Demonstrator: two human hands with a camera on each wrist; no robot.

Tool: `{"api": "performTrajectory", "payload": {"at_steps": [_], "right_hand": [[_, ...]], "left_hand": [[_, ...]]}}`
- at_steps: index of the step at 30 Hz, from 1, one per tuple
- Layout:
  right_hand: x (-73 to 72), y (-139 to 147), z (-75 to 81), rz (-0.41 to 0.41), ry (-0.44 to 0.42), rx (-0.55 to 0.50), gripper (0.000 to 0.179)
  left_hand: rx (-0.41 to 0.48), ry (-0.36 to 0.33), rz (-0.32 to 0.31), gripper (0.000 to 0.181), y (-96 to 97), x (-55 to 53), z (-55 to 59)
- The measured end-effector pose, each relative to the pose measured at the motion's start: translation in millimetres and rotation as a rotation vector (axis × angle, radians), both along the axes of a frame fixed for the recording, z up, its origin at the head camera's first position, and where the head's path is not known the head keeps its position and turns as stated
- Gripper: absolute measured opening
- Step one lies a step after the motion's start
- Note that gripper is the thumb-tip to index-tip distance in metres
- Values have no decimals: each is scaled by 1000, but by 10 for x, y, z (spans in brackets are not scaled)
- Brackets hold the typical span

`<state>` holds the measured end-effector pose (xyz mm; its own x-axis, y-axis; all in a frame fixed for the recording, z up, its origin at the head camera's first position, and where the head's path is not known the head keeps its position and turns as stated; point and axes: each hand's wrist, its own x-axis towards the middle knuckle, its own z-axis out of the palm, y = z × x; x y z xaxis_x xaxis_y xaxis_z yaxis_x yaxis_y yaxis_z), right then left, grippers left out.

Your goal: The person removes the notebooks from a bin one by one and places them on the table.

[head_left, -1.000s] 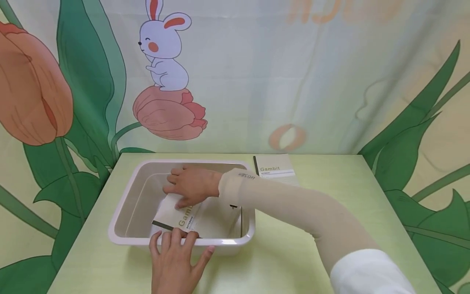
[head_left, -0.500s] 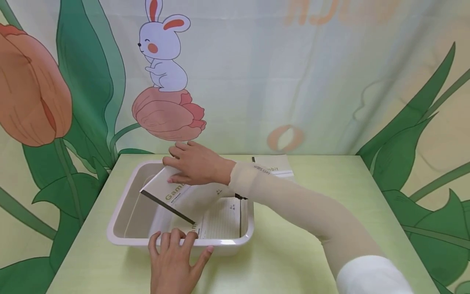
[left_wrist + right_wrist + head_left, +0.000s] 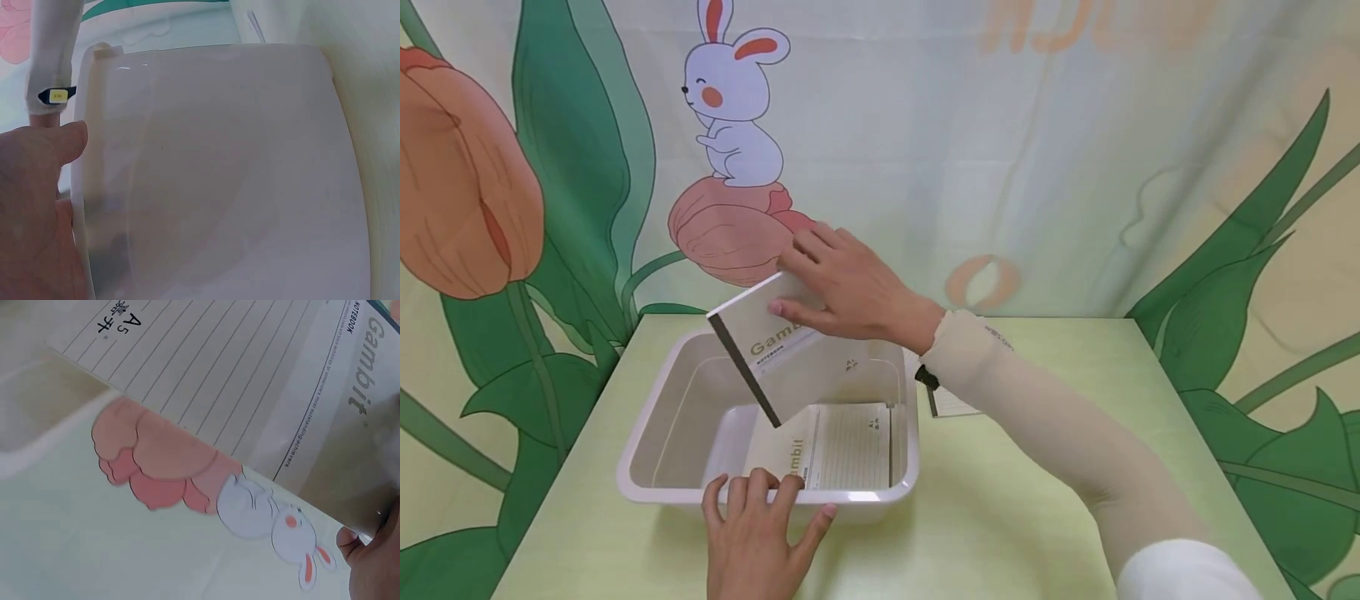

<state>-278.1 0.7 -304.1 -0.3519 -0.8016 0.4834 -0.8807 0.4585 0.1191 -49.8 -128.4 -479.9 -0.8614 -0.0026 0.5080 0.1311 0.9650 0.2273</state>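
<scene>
My right hand (image 3: 850,287) pinches a beige notebook (image 3: 808,371) by its upper edge, thumb across the cover. The notebook, marked "Gambit" with a dark spine strip, hangs tilted above a pale plastic basin (image 3: 872,493). Its lined lower cover (image 3: 206,381) fills the top of the right wrist view. Inside the basin, at the right, lies another notebook (image 3: 850,442) of the same kind. My left hand (image 3: 760,529) grips the basin's front rim, fingers hooked over it and thumb outside. In the left wrist view the basin's outer wall (image 3: 231,175) sits beside that hand.
On the table (image 3: 1022,533) to the right of the basin lies a further notebook (image 3: 953,405), mostly covered by the right forearm. Behind the table hangs a curtain (image 3: 887,167) printed with tulips and a rabbit.
My right hand has lifted the notebook out of the basin, moving up and to the right, which uncovers the notebook below. The left hand stays on the rim.
</scene>
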Motion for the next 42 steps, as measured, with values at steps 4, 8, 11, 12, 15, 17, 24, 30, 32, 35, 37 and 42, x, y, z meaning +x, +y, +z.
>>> {"api": "performTrajectory", "payload": {"at_steps": [4, 8, 11, 12, 15, 17, 24, 30, 32, 35, 37, 42], "right_hand": [[-25, 248, 142, -36, 10, -136, 45], [-34, 522, 244, -77, 2, -254, 44], [-43, 747, 280, -104, -5, -332, 53], [-46, 827, 281, -116, -4, -357, 56], [-50, 1082, 259, -153, -10, -442, 69], [-45, 1264, 226, -192, -15, -492, 73], [-77, 1838, -63, -339, -42, -514, 73], [-166, 2269, -402, -460, -120, -435, 54], [-203, 2393, -505, -502, -151, -387, 48], [-257, 2575, -661, -558, -179, -330, 46], [-280, 2690, -762, -588, -189, -303, 46], [-355, 2950, -1027, -632, -200, -235, 47]], "left_hand": [[-1, 3, -1, 53, -2, -1, -2], [2, 7, -4, 53, 1, -1, 5], [8, 15, -7, 53, 9, 0, 7], [10, 19, -9, 54, 12, -1, 8], [16, 31, -11, 54, 17, -1, 6], [17, 35, -13, 55, 19, -2, 2], [28, 39, -11, 56, 18, 2, -19], [24, 37, -11, 57, 11, -9, -26], [26, 33, -9, 56, 12, -13, -26], [30, 29, -9, 55, 19, -18, -30], [32, 26, -11, 54, 25, -19, -33], [30, 25, -14, 54, 27, -17, -32]]}}
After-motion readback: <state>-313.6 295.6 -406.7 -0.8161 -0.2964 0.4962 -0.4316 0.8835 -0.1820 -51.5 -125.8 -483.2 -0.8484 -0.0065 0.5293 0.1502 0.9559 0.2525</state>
